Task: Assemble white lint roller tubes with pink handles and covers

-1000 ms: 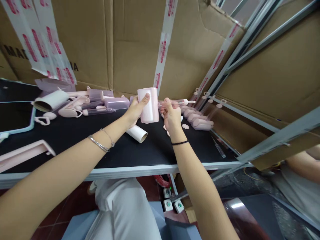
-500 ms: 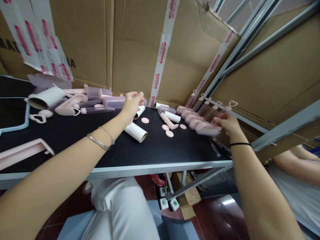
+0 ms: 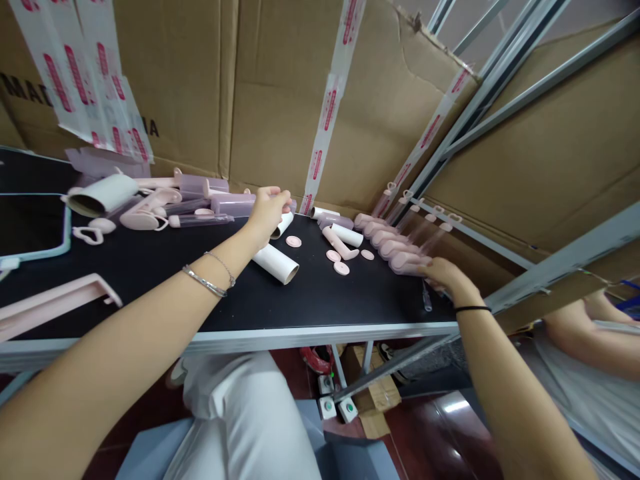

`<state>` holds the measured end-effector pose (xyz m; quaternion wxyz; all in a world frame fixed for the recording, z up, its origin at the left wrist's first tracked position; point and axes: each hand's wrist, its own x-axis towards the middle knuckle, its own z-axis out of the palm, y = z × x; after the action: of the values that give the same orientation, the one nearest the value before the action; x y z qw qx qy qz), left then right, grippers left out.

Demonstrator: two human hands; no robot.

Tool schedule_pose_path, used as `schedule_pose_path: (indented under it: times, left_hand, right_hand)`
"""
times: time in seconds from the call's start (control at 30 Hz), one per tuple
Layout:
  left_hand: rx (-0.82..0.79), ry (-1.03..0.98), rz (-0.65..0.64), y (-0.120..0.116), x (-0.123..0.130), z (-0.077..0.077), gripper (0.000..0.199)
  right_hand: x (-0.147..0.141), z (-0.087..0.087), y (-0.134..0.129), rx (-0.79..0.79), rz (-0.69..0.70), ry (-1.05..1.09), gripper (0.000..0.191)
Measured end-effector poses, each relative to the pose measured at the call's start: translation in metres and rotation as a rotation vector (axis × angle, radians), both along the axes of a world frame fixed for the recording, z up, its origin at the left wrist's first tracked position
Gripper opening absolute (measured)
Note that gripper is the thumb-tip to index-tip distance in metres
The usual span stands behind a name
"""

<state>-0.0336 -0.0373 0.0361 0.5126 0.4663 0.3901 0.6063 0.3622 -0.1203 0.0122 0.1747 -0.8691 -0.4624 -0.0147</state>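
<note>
My left hand [image 3: 270, 212] is raised over the back of the table, fingers curled in. Whatever it holds, if anything, is hidden. Behind it lies a lilac see-through cylinder [image 3: 233, 205]; a white cardboard tube [image 3: 277, 263] rests below it. At the right end, my right hand [image 3: 447, 275] touches the nearest of several pink pieces in clear lilac covers [image 3: 407, 261], its fingers bent and partly hidden. These pieces stand in a slanting row, with heart-shaped loops [image 3: 455, 218] at their tops. A small clear-handled tool [image 3: 427, 298] lies just below that hand.
Pink discs [image 3: 341, 268], a bent pink handle [image 3: 340, 244] and a white tube [image 3: 347, 235] lie mid-table. More pink and lilac parts [image 3: 150, 210] pile up at left, near a pale-framed screen [image 3: 35, 227]. Cardboard [image 3: 270, 100] walls the back; a metal frame [image 3: 565, 240] and another person's arm [image 3: 575, 340] are right.
My right hand has moved down and left, away from the heart-shaped loop it was at, to the near end of the row. My left hand has hardly moved.
</note>
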Motion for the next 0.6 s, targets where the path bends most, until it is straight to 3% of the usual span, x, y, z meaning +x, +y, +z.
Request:
schedule_pose_path:
  times: [0.1,0.27,0.37,0.43,0.5,0.6]
  left_hand:
    - [-0.003,0.002,-0.006,-0.002,0.000,0.001,0.023]
    - [0.004,0.007,-0.010,0.000,0.001,0.001,0.024]
    - [0.015,0.026,-0.008,0.001,0.002,0.000,0.023]
    - [0.025,0.058,-0.005,0.002,0.003,-0.001,0.022]
    - [0.042,0.104,-0.007,0.004,0.004,-0.003,0.021]
    - [0.088,0.194,0.001,0.007,0.002,-0.008,0.021]
  right_hand:
    - [-0.018,-0.016,-0.009,-0.336,-0.026,-0.145,0.019]
    - [-0.032,-0.029,-0.029,-0.334,-0.016,-0.273,0.025]
    - [-0.048,-0.024,-0.037,-0.222,0.050,-0.415,0.029]
    - [-0.067,-0.019,-0.031,-0.084,0.210,-0.508,0.028]
    - [-0.088,-0.014,-0.013,0.009,0.405,-0.485,0.024]
    - [-0.109,-0.008,0.030,0.083,0.523,-0.370,0.029]
